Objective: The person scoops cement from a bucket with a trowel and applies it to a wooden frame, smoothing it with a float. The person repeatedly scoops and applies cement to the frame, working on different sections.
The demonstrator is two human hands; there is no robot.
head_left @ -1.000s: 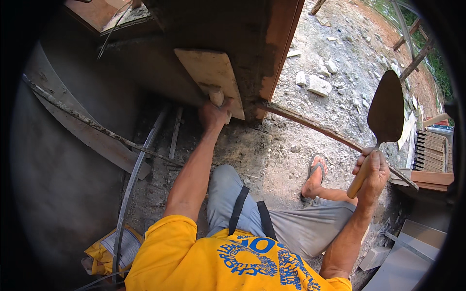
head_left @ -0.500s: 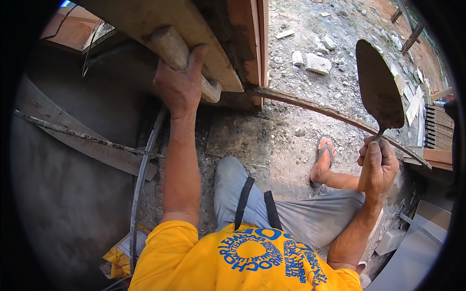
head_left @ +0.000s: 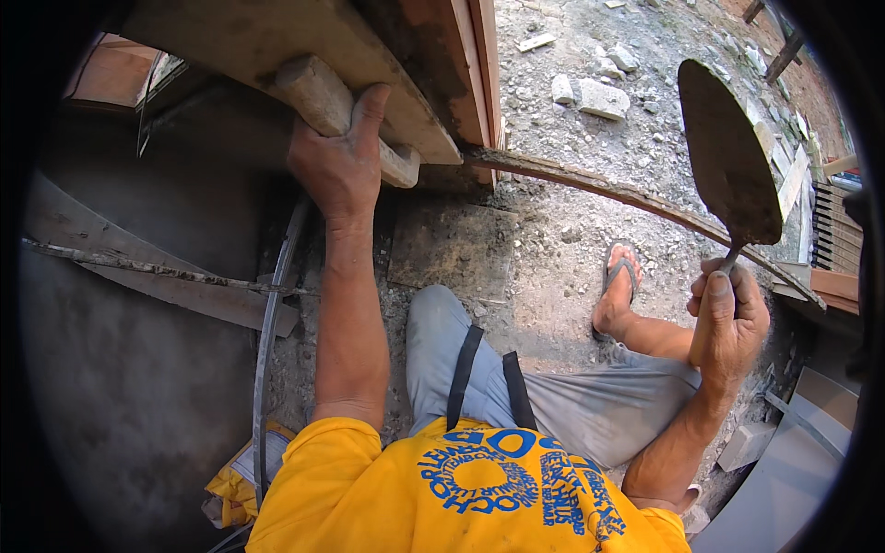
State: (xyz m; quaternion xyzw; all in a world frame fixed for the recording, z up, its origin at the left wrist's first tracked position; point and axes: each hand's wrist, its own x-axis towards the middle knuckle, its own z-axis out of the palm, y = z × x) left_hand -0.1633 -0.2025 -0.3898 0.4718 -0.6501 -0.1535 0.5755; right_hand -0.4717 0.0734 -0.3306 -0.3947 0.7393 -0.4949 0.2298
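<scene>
My left hand is closed round the handle of a wooden plastering float, its thumb over the top of the bar. The float's long flat board slants at the upper left, beside a brown wooden frame. Its far face is hidden, so I cannot tell whether it touches the wall. Out to the right, my right hand grips a brick trowel by its wooden handle. The trowel's broad, dull blade points up and stands clear of the float; no mortar heap shows on its visible side.
A thin wooden strip runs from the frame across to the right. Beyond it lie rubble and white block pieces. A metal strip stands left of my arm, near a yellow bag. Grey panels lie at the lower right.
My right hand and the trowel have shifted slightly right, the blade tip rising a little. My left hand keeps its grip on the float, which sits slightly higher in the picture.
</scene>
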